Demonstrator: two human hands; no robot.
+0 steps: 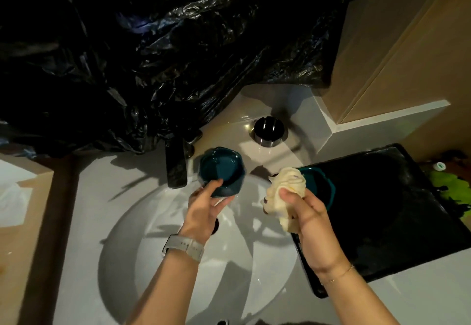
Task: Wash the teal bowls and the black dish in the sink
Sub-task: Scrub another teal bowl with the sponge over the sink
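Note:
My left hand (205, 208) holds a small teal bowl (221, 170) by its near rim, tilted over the white round sink (158, 222) just beside the dark faucet (175, 164). My right hand (309, 219) grips a crumpled cream cloth (285, 189) above the sink's right edge. A second teal bowl (322, 184) lies on the black tray (387, 210) to the right, partly hidden behind the cloth. A small round black dish (269, 131) stands on the white counter behind the sink.
A large black plastic sheet (165, 57) covers the wall and counter behind the faucet. A beige cabinet (407, 57) rises at the right. Green mess (451, 184) lies past the tray's right edge. White paper (12, 197) rests at the far left.

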